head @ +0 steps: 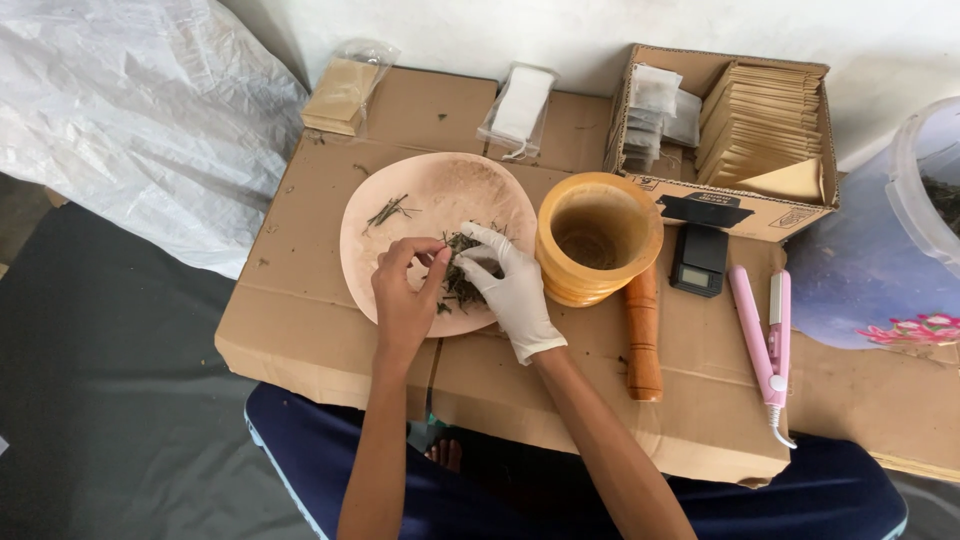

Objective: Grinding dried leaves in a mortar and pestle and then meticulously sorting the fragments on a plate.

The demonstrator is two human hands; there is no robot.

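**Two hands in the dried herbs on a wooden plate**

The bare left hand (405,290) is curled, with thumb and forefinger drawn together in a pinch at the edge of the pile of dried herbs (462,272); whether a stem lies between the fingertips cannot be told. The right hand (510,285), in a white glove, is half closed, its fingers bent down onto the same pile, touching it from the other side. The two hands nearly meet, with the herbs between and just under their fingertips.

The pile lies on a round pale wooden plate (440,195) that stands under both hands on a flattened cardboard sheet (300,300). A few loose stems (390,211) lie on the plate beyond the left hand, apart from the pile.

Just to the right of the gloved hand stands a wooden mortar (598,238), and a wooden pestle (643,335) lies near that hand's wrist. Further right are a small black scale (699,261) and a pink flat iron (765,335). Beyond the mortar, well away from the hands, sits a cardboard box (730,205) of paper sachets.
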